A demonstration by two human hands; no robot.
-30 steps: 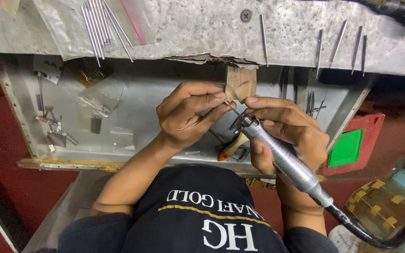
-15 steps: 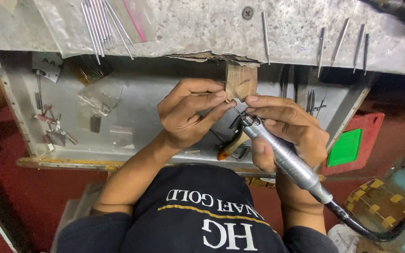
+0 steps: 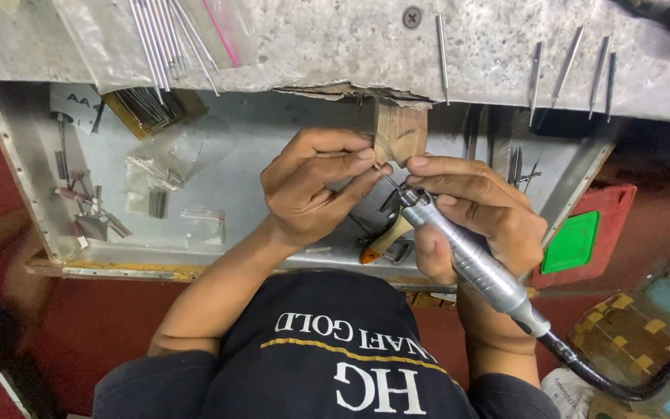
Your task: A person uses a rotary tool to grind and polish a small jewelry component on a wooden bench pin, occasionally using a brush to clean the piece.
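Rotary handpiece (image 3: pixel 471 260) over metal tray (image 3: pixel 234 167)

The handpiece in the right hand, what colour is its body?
Silver metal handpiece, black cable; head view.

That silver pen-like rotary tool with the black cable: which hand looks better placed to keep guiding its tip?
The right hand: it grips the silver pen-like rotary tool, tip by the wooden bench peg. The left hand pinches something too small to identify.
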